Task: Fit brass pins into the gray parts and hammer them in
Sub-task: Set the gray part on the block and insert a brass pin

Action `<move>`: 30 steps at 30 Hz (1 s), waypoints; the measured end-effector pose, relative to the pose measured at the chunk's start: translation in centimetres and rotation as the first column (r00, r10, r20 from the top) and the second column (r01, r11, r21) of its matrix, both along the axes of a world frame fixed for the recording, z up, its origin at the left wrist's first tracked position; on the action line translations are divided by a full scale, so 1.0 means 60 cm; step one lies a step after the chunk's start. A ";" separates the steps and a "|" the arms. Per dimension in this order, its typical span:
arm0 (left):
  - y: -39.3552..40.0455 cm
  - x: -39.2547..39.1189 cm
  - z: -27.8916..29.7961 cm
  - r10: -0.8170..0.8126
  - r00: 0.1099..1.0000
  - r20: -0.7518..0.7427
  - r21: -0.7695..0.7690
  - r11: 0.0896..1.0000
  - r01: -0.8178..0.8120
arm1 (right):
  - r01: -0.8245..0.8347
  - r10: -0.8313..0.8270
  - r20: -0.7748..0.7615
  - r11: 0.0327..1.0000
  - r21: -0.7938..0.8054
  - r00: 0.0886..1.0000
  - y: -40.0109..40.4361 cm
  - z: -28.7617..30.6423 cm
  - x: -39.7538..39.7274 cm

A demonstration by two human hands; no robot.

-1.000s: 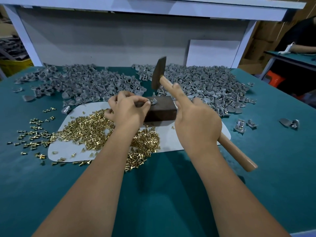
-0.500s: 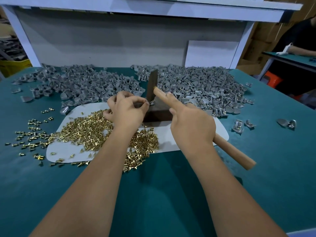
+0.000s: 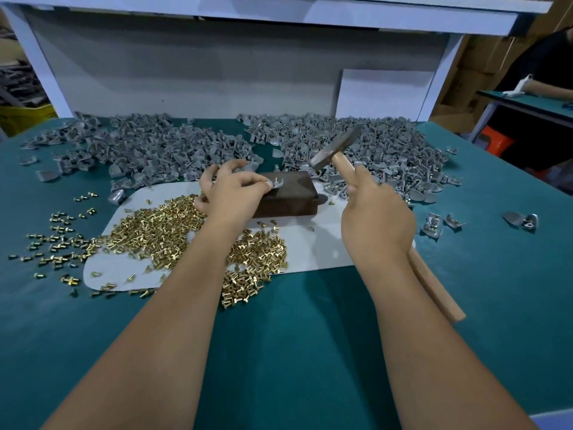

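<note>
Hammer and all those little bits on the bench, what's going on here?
A person is pinning gray parts. The left hand pinches one gray part on top of a dark block, a brass pin standing up in it. The right hand grips a wooden-handled hammer, its head raised right of the block. Loose brass pins lie heaped on a white mat, and gray parts are piled along the back of the green table.

hammer head (image 3: pixel 336 148) blurred, handle partly hidden

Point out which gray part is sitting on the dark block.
The single gray part on the dark block, pinched by the left hand; all others lie on the table or in heaps.
</note>
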State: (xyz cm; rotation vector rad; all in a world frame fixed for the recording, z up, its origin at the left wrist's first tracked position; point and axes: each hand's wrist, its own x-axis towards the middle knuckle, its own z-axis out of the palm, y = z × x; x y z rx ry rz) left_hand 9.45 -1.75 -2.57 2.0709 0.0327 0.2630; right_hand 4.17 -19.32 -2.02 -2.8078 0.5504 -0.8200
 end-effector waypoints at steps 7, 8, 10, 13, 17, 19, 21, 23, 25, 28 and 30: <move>0.000 -0.001 -0.005 -0.009 1.000 0.006 -0.005 1.000 0.009 | -0.037 0.043 -0.091 0.997 0.070 0.995 -0.007 -0.018 0.008; 0.000 -0.002 -0.005 -0.011 1.000 0.008 -0.002 1.000 0.011 | -0.039 0.046 -0.102 0.997 0.073 0.994 -0.007 -0.020 0.009; 0.001 -0.003 -0.004 -0.014 1.000 0.016 0.005 1.000 0.014 | -0.039 0.047 -0.111 0.997 0.071 0.993 -0.008 -0.022 0.010; 0.002 -0.004 -0.002 -0.015 1.000 0.019 0.038 0.999 0.015 | -0.029 0.033 -0.101 0.999 0.037 0.994 -0.008 -0.021 0.011; 0.003 -0.004 -0.001 -0.029 0.998 0.056 0.037 0.999 0.026 | -0.009 0.004 -0.102 0.998 -0.055 0.995 -0.004 -0.020 0.010; 0.004 -0.004 -0.001 -0.048 0.995 0.085 0.036 0.998 0.046 | -0.013 0.008 -0.062 0.996 -0.090 0.998 -0.003 -0.021 0.011; 0.005 -0.003 -0.001 -0.078 0.991 0.108 0.035 0.997 0.075 | -0.091 0.093 0.027 0.994 -0.054 0.995 0.003 -0.019 0.013; 0.006 -0.004 -0.002 -0.109 0.986 0.128 0.027 0.994 0.106 | -0.208 0.204 0.133 0.978 0.015 0.970 0.014 -0.017 0.013; 0.007 -0.004 -0.002 -0.132 0.980 0.148 0.024 0.991 0.129 | -0.315 0.294 0.196 0.945 0.090 0.936 0.029 -0.017 0.012; 0.007 -0.006 -0.001 -0.150 0.972 0.180 0.035 0.989 0.146 | -0.453 0.393 0.259 0.859 0.239 0.882 0.049 -0.015 0.014; 0.007 -0.007 0.001 -0.170 0.967 0.190 0.034 0.985 0.166 | -0.517 0.430 0.302 0.790 0.330 0.851 0.059 -0.013 0.017</move>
